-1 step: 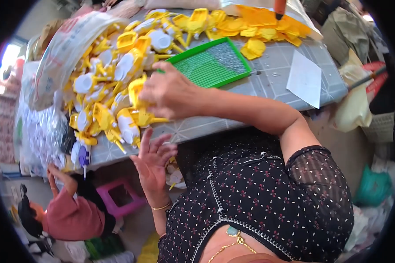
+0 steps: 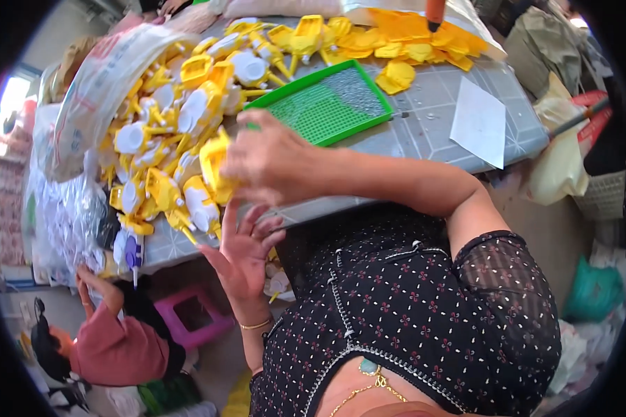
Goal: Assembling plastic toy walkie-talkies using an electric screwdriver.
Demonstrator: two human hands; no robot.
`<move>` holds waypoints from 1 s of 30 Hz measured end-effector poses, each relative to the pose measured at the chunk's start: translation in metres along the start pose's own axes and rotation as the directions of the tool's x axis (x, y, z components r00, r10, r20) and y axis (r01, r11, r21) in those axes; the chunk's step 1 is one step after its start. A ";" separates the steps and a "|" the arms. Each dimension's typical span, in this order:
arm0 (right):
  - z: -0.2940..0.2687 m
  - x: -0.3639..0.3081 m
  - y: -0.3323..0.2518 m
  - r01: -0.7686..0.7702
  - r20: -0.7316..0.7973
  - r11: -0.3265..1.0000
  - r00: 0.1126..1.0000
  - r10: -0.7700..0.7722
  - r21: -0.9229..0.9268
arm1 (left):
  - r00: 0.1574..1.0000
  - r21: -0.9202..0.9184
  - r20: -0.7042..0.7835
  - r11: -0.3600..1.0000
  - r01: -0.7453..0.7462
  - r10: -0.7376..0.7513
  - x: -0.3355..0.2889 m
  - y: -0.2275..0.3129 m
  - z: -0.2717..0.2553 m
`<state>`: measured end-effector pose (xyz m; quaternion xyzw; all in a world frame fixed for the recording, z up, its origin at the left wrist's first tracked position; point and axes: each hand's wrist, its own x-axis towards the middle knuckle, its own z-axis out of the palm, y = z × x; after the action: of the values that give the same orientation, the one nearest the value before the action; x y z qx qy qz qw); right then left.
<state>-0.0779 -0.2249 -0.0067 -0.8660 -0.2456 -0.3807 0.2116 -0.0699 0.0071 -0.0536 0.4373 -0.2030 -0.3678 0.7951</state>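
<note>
My right hand [image 2: 275, 156] reaches across the near table edge, its fingers slightly blurred and closed on a yellow plastic piece [image 2: 215, 165] with a frame-like body. Just below it, my left hand [image 2: 247, 247] is palm up with fingers spread and nothing in it. The fingertips of the left hand come close to the yellow piece; whether they touch cannot be told. To the left lies a heap of yellow and white plastic parts [image 2: 191, 111] with thin stems. Beyond my right hand sits a green tray [image 2: 295, 115] holding small silvery pieces at its far right.
Flat yellow pieces [image 2: 396, 76] lie at the back, below an orange-handled tool [image 2: 434, 15]. A white sheet [image 2: 478, 125] is on the right of the table. A large plastic sack [image 2: 94, 94] borders the heap. At lower left a person [image 2: 122, 330] sits near a pink stool [image 2: 195, 316].
My right hand and the yellow piece have come slightly down toward my left hand. The left hand has risen a little, its fingers still spread.
</note>
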 end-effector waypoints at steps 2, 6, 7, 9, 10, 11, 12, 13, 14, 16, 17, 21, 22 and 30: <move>-0.025 -0.020 -0.028 0.055 0.099 0.997 0.993 -0.061 0.060 | 0.988 -0.490 0.155 0.869 0.067 0.011 0.022 -0.007 0.007; -0.069 -0.076 -0.036 -0.061 0.027 0.971 0.998 0.057 0.230 | 0.981 -0.629 -0.175 0.776 -0.048 -0.081 0.046 -0.027 0.026; -0.085 -0.098 -0.026 -0.212 0.026 0.963 0.977 0.211 0.167 | 0.999 -0.532 -0.001 0.846 0.039 -0.046 0.048 -0.030 0.028; -0.127 -0.146 0.011 -0.501 0.051 0.863 0.862 0.504 -0.064 | 0.984 -0.417 0.175 0.903 0.104 -0.032 0.047 -0.033 0.036; -0.135 -0.171 0.035 -0.714 0.014 0.671 0.683 0.731 -0.200 | 0.989 -0.388 0.141 0.916 0.098 -0.046 0.049 -0.036 0.041; -0.144 -0.196 0.061 -0.726 -0.070 0.594 0.651 0.756 -0.347 | 0.992 -0.358 0.105 0.929 0.097 -0.063 0.049 -0.038 0.045; -0.149 -0.212 0.085 -0.725 -0.155 0.494 0.624 0.766 -0.480 | 0.992 -0.356 0.108 0.929 0.103 -0.068 0.049 -0.040 0.050; -0.148 -0.218 0.105 -0.727 -0.157 0.494 0.623 0.766 -0.477 | 0.992 -0.309 0.082 0.944 0.112 -0.091 0.050 -0.045 0.056; -0.147 -0.222 0.123 -0.723 -0.201 0.470 0.629 0.751 -0.506 | 0.992 -0.263 0.055 0.957 0.122 -0.111 0.051 -0.049 0.062; -0.147 -0.219 0.148 -0.716 -0.237 0.456 0.640 0.731 -0.529 | 0.988 -0.249 0.074 0.957 0.151 -0.136 0.052 -0.056 0.075; -0.146 -0.216 0.157 -0.734 -0.175 0.437 0.592 0.787 -0.519 | 0.982 -0.237 0.096 0.954 0.184 -0.165 0.051 -0.059 0.079; -0.151 -0.212 0.181 -0.758 -0.018 0.457 0.524 0.851 -0.465 | 0.977 -0.173 0.087 0.963 0.207 -0.195 0.047 -0.062 0.087; -0.153 -0.212 0.179 -0.733 -0.015 0.473 0.549 0.835 -0.489 | 0.979 -0.166 0.076 0.966 0.199 -0.188 0.044 -0.062 0.083; -0.184 -0.163 0.004 -0.647 0.153 0.757 0.761 0.631 0.095 | 0.987 -0.262 0.069 0.952 0.156 -0.142 0.044 -0.059 0.070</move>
<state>-0.2740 -0.3734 -0.0174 -0.9004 0.0271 -0.2180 0.3756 -0.1108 -0.0857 -0.0659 0.3313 -0.1377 -0.4615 0.8114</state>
